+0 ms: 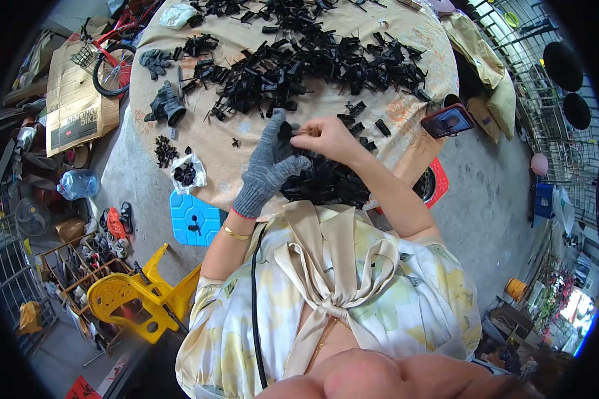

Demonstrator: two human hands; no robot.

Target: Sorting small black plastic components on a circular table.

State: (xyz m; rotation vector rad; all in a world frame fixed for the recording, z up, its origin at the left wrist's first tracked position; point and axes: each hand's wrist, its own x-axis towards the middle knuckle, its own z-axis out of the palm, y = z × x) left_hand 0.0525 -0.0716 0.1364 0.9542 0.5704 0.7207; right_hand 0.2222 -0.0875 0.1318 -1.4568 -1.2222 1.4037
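Observation:
My left hand [267,163], in a grey knitted glove, holds a small black plastic part [285,132] between thumb and fingers. My bare right hand [329,138] is beside it, thumb and fingertips pinched together at the part; what they grip is too small to make out. Just below both hands, a heap of black plastic parts [329,183] lies at the table's near edge. Beyond them, a wide pile of similar black parts [273,76] spreads over the cloth-covered round table [223,149]. A few loose ones lie right of my right hand.
On the table's left are spare grey gloves [165,105], small black pieces [165,151] and a white bag [198,166] holding more. A phone [448,122] stands at the right edge. Below are a blue stool [196,229], a red stool [438,184] and a yellow chair [130,302].

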